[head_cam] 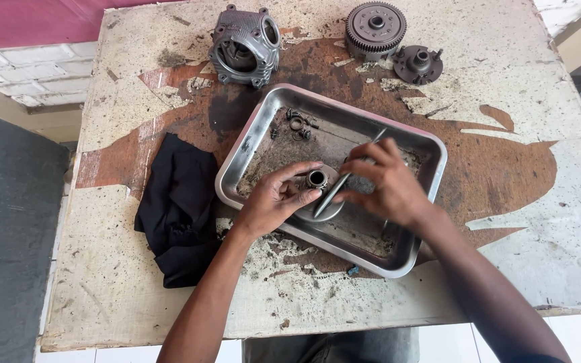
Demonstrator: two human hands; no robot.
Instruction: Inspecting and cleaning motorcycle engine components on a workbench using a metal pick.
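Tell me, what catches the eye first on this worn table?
In the middle, a steel tray holds a round metal part, steadied by the left hand while the right hand works a thin metal tool against it. Behind stand a finned engine cylinder and a toothed gear; a black rag lies left.

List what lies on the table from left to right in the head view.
black cloth → grey engine cylinder → left hand → round gear → right hand → small flanged hub
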